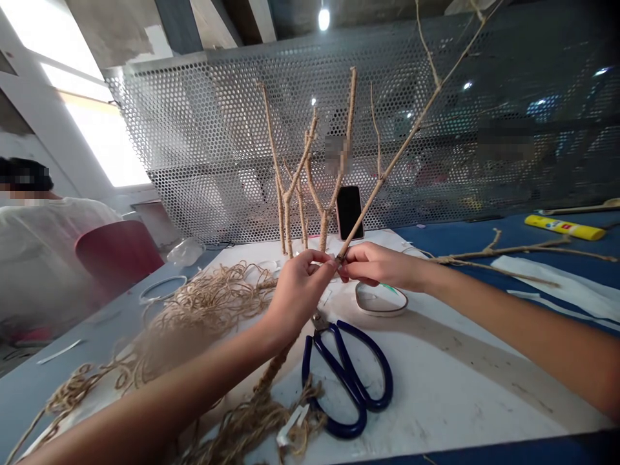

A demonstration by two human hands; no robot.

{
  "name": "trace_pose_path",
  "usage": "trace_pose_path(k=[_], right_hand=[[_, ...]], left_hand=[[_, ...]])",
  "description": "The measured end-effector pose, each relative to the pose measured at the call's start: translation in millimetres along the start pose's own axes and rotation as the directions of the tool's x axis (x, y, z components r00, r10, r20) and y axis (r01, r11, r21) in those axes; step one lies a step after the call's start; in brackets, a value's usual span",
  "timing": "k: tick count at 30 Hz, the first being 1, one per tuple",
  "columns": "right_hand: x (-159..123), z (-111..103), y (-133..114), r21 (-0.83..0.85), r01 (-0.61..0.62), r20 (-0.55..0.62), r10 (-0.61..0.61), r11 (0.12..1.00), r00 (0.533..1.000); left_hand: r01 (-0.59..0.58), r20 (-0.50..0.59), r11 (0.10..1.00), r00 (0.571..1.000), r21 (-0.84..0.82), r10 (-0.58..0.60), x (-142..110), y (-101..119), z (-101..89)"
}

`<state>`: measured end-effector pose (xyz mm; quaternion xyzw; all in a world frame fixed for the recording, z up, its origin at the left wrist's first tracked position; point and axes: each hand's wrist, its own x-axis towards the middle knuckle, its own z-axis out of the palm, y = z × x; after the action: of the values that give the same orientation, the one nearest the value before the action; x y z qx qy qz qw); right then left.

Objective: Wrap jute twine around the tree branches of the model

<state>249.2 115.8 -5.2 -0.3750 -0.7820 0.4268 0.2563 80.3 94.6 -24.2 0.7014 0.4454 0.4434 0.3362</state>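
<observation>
My left hand and my right hand meet in the middle, fingertips pinched together at the lower end of a long bare branch. The branch slants up to the right, with thin side twigs. What lies right between the fingertips is partly hidden. Just behind my hands, several twine-wrapped branches stand upright. Scissors with dark blue handles lie on the white board in front, blades partly hidden by my left hand. A roll of tape lies under my right hand.
Tangled jute twine spreads along the left, with frayed strands at the front. A phone leans against the perforated metal screen. At right are another branch, a yellow tube and white strips. A person sits at far left.
</observation>
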Motion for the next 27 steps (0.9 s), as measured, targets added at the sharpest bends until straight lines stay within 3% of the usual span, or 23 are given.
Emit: trace_pose_path(k=[12,20,27], right_hand=[[4.8,0.4,8.8,-0.091,0.093,-0.043,-0.098,0.991,0.994],[8.5,9.5,15.2,-0.06,0.116,-0.16,-0.124,0.992,0.979],[16.0,16.2,27.4,-0.075,0.079,-0.31,-0.098,0.994,0.946]], left_hand=[[-0.014,0.004,0.999,1.0,0.04,0.013,-0.5,-1.3,0.2],[0.086,0.051,0.99,0.995,-0.114,-0.08,1.2,1.4,-0.2],[0.13,0.0,0.98,0.991,-0.151,-0.132,1.6,4.1,-0.6]])
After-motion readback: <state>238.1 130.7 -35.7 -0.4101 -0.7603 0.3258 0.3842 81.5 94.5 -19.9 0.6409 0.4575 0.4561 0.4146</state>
